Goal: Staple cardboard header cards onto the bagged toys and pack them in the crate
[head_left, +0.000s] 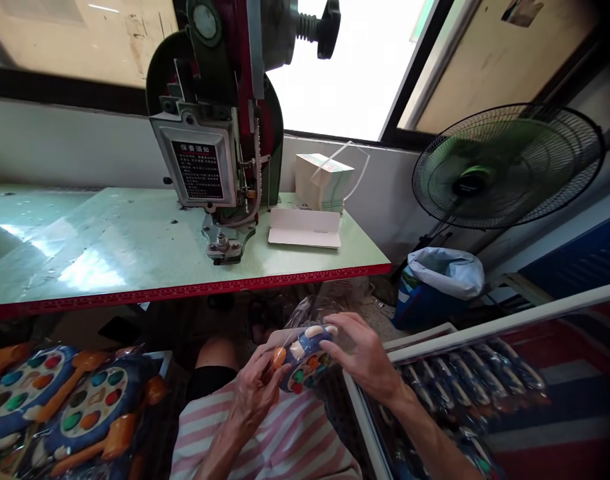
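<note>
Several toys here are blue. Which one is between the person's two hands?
The blue toy gripped by the left hand, with the right hand at its far side; other toys lie at lower left and right.

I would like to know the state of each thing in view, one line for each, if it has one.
Blue toy: held, partly in clear plastic
Stapling machine: nothing on its anvil
White card: folded, open
Card stack: upright
Fan: running or stopped, cannot tell
Sack: mouth open
Left-side toys: bagged, spots facing up
Right-side toys: bagged, in a row
</note>
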`<move>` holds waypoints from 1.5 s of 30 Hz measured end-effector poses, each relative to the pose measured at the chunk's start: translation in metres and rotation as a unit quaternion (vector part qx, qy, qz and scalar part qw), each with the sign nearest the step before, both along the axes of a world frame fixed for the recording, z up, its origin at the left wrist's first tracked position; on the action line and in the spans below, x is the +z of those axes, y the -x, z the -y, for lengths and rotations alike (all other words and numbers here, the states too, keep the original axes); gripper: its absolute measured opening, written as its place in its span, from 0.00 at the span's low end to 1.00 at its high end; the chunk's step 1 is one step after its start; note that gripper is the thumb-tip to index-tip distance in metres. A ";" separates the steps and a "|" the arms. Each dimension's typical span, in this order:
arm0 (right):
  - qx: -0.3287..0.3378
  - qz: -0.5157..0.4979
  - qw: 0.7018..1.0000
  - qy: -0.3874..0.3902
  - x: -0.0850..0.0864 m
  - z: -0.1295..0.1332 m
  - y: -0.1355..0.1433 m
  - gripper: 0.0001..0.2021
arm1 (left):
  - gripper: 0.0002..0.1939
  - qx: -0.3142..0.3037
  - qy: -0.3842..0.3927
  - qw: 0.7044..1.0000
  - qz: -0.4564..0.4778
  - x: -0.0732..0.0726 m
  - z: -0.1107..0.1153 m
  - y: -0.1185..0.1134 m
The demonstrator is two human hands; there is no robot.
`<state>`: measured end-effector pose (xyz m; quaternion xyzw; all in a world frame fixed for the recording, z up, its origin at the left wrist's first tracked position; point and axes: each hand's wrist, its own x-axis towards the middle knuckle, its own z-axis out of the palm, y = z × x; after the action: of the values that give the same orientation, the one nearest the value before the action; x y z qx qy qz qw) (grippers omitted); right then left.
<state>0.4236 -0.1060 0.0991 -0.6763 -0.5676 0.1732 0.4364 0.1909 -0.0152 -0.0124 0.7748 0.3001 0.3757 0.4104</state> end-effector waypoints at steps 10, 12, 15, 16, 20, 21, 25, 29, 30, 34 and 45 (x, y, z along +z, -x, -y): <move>0.165 -0.242 0.943 0.160 -0.002 -0.037 0.010 0.14 | 0.13 0.018 -0.079 0.995 -0.064 0.011 -0.001 0.015; 0.177 -0.230 0.948 0.133 -0.001 -0.036 0.016 0.11 | 0.14 0.022 -0.083 0.993 -0.076 0.012 -0.004 0.017; 0.190 -0.159 0.966 0.078 0.002 -0.036 0.024 0.12 | 0.14 0.018 -0.083 0.992 -0.098 0.013 -0.006 0.021; 0.196 -0.141 0.968 0.069 0.002 -0.037 0.027 0.12 | 0.13 0.018 -0.083 0.991 -0.105 0.013 -0.007 0.022; 0.219 -0.162 0.958 0.095 -0.001 -0.042 0.035 0.18 | 0.13 0.023 -0.077 0.989 -0.121 0.015 -0.007 0.025; 0.214 -0.173 0.956 0.099 -0.002 -0.043 0.037 0.20 | 0.14 0.019 -0.072 0.990 -0.119 0.017 -0.008 0.026; 0.200 -0.174 0.960 0.091 0.000 -0.048 0.046 0.20 | 0.17 -0.005 -0.063 0.992 -0.108 0.030 -0.010 0.027; 0.240 -0.179 0.950 0.083 0.011 -0.051 0.057 0.21 | 0.18 -0.018 -0.073 0.992 -0.106 0.042 -0.011 0.029; 0.248 -0.175 0.949 0.081 0.013 -0.051 0.059 0.21 | 0.19 -0.021 -0.074 0.992 -0.105 0.044 -0.012 0.030; 0.267 -0.028 0.957 0.113 0.006 -0.049 0.045 0.19 | 0.21 -0.003 -0.038 0.996 -0.083 0.051 -0.018 0.049; 0.025 -0.033 0.997 0.059 -0.047 -0.052 -0.029 0.15 | 0.27 0.242 0.073 0.965 -0.068 0.053 -0.036 0.143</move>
<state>0.4531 -0.0543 0.0517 -0.6808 -0.5582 0.2392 0.4095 0.0479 0.0212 0.0403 0.6706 0.5329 0.3873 0.3411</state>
